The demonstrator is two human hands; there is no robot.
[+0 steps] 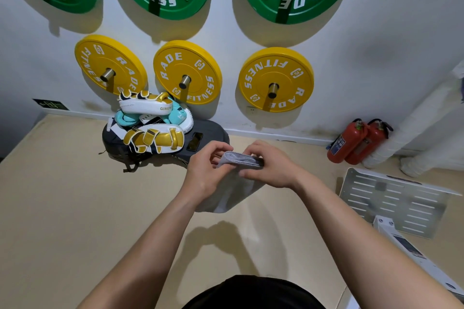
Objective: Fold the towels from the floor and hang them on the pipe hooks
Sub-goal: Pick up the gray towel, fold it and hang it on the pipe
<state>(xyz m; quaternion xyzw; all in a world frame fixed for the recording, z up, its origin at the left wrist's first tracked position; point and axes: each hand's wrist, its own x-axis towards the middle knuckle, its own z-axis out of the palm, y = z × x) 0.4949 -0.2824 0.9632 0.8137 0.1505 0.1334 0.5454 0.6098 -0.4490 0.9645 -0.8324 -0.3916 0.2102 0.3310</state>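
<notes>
While you held the towel (239, 160) up in front of your chest, both hands were clamped on it. Your left hand (207, 170) pinched the left end between thumb and curled fingers. Your right hand (272, 170) had its fingers curled over the right end, though how that thumb lay, I couldn't tell.

The towel sat in the air over the middle of the floor (75, 195), nearer the far edge than to you. It was just short of the pile of boxing pads (150, 138) against the wall. Its folded top band ran side to side, straight from one hand to the other. The rest dropped below your wrists and looked to hang free of the floor, going by the shadow under it.

Now the bit that mattered: the pipe (431, 123) stood off at the far right corner of the floor, past the two fire extinguishers (356, 140), well apart from the towel. So the target lay to your right, and your right hand was the nearer one. I saw no hooks from that angle, so I couldn't say where on the pipe they sat.

My read: the fold was only partly made, with that long tail loose. You'd have wanted to bring the tail up before swinging the band rightward, right end leading. A slack left pinch could have let the layers slide apart.
</notes>
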